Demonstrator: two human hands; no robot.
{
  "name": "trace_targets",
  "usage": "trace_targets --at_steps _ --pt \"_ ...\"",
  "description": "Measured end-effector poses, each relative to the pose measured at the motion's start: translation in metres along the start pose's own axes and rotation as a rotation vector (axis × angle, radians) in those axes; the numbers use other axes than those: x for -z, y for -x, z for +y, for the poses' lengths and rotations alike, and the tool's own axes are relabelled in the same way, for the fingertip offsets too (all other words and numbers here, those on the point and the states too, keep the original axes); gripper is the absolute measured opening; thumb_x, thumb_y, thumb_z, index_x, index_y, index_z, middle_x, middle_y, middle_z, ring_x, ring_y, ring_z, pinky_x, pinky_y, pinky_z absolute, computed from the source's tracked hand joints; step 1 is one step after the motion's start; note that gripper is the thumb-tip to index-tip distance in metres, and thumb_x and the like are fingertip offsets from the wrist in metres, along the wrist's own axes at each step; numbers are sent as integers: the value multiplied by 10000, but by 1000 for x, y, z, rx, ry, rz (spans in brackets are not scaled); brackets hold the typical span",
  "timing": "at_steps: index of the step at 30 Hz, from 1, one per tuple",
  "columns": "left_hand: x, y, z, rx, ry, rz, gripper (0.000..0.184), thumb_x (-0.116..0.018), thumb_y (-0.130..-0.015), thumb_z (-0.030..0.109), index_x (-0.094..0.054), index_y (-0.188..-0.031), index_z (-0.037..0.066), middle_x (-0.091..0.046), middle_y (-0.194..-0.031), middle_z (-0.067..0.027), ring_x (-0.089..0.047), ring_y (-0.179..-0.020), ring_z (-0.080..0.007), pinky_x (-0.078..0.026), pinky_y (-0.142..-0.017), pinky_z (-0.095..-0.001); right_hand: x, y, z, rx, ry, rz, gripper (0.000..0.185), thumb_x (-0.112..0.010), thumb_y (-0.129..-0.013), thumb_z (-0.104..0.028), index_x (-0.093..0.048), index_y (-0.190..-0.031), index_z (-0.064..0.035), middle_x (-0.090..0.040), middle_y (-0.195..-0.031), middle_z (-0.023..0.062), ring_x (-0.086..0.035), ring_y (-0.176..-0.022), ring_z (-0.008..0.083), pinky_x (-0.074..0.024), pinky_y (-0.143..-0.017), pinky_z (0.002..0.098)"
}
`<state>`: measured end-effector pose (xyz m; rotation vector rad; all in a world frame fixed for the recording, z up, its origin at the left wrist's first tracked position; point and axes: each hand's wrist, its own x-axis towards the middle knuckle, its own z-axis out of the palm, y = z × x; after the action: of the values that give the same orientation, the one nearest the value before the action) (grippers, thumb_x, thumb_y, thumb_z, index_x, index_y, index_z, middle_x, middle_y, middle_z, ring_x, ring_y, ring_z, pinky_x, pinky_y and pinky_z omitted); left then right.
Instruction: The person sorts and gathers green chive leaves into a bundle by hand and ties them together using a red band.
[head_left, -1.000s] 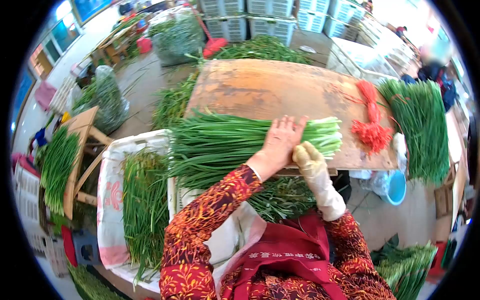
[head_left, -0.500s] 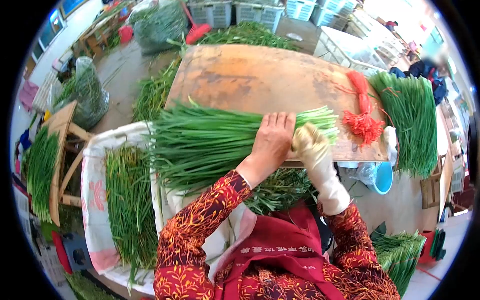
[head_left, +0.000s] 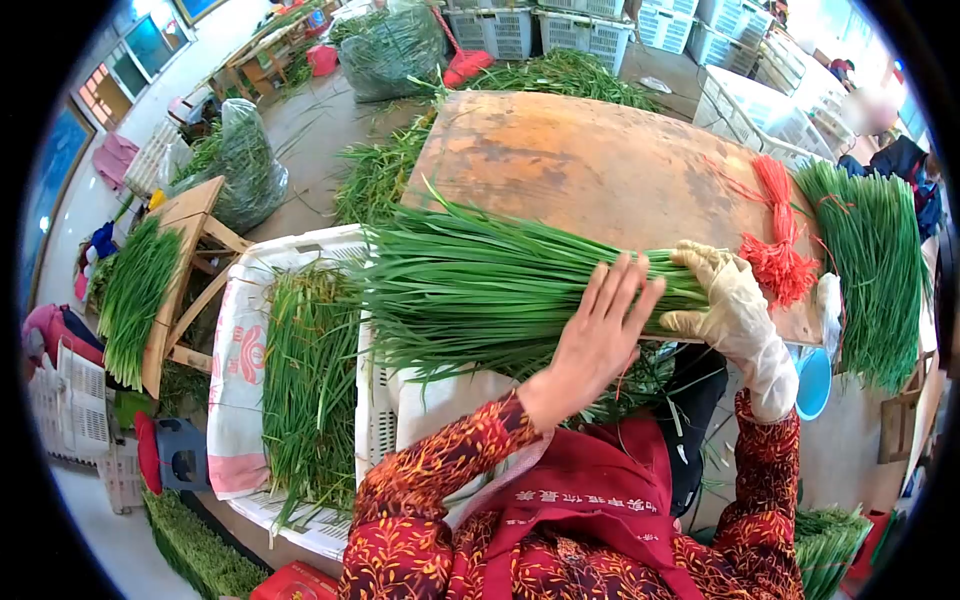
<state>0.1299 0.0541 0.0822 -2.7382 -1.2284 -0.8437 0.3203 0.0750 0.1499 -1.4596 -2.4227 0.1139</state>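
A thick bunch of garlic chives (head_left: pixel 480 285) lies across the near edge of a wooden board, its leaves pointing left over a white crate. My bare left hand (head_left: pixel 600 330) rests on the bunch's near side, fingers stretched out and slightly apart. At the pale stem ends, my right hand (head_left: pixel 725 300) in a cream glove cups the bunch, with fingers on the far side and thumb on the near side. Some stem tips are hidden by the glove. To the right of that hand, a bundle of red ties (head_left: pixel 775 235) lies on the board.
The wooden board (head_left: pixel 560 150) stretches away from me. A stack of chives (head_left: pixel 870 270) stands at its right end, near a blue bucket (head_left: pixel 815 385). On the left, a white crate (head_left: pixel 235 400) holds loose chives. White baskets (head_left: pixel 585 40) line the back.
My left hand has loosened from around the bunch, and its fingers now lie stretched out. My gloved right hand has moved from beside it to the stem ends. The view has swung left.
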Motion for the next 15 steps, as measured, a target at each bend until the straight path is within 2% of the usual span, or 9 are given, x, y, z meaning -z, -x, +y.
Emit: trace_targets --at_steps 2,4,5,7,9,10,13,14,15 --pt "10 31 15 -59 183 62 786 -714 -661 225 -326 -1319 38 -372 -1290 -162 -341 -1223 -322 -257 -1048 -444 -7 4 10 43 53 -20 639 -717 -653 -409 -524 -1162 -75 -499 -1222 123 -448 -1132 298 -302 -960 400" --pt "1 72 28 103 636 -25 740 -717 -711 232 -335 -1317 50 -377 -1299 -155 -368 -1212 -307 -319 -1012 -410 -8 4 7 27 66 -18 669 -742 -611 -373 -523 -1174 -84 -500 -1218 120 -443 -1126 296 -300 -963 393" --pt "0 82 36 344 823 -243 745 -713 -743 271 -311 -1333 56 -378 -1314 -145 -383 -1213 -282 -359 -978 -376 -9 5 6 16 74 -18 687 -754 -591 -356 -523 -1179 -88 -500 -1216 119 -441 -1122 295 -299 -965 390" --pt "-40 97 34 773 1383 -262 781 -677 -772 337 -247 -1361 55 -323 -1360 -143 -359 -1234 -276 -343 -995 -374 -11 10 3 49 110 34 635 -754 -581 -291 -532 -1140 -88 -509 -1162 91 -441 -1106 273 -307 -949 398" --pt "-53 83 27 819 1729 -2 750 -627 -806 388 -246 -1362 60 -315 -1375 -114 -331 -1255 -255 -311 -1016 -364 -11 19 -8 80 142 62 585 -738 -611 -286 -533 -1121 -86 -510 -1130 81 -461 -1073 263 -307 -941 409" --pt "-58 79 26 834 1896 138 736 -603 -823 413 -246 -1363 62 -310 -1383 -100 -317 -1266 -245 -294 -1027 -359 -13 27 -13 57 170 66 539 -737 -609 -235 -538 -1090 -96 -501 -1095 68 -467 -1045 256 -311 -934 410" --pt "-77 76 38 853 2333 390 711 -520 -854 478 -242 -1364 68 -302 -1391 -70 -273 -1291 -230 -227 -1062 -348 -20 61 -26 116 128 86 505 -730 -608 -205 -552 -1071 -112 -505 -1061 58 -475 -1016 249 -323 -913 407" --pt "-78 73 43 779 2367 440 700 -492 -859 499 -261 -1353 60 -306 -1382 -58 -267 -1284 -201 -193 -1074 -345 -29 73 -31 111 94 66 485 -726 -609 -189 -559 -1058 -118 -505 -1043 53 -478 -1000 242 -335 -896 400" --pt "-83 77 46 820 2353 470 684 -501 -859 490 -280 -1339 55 -330 -1360 -54 -296 -1261 -191 -218 -1059 -342 -41 84 -35 104 59 49 465 -722 -610 -172 -566 -1045 -124 -504 -1025 47 -481 -983 234 -347 -878 393"
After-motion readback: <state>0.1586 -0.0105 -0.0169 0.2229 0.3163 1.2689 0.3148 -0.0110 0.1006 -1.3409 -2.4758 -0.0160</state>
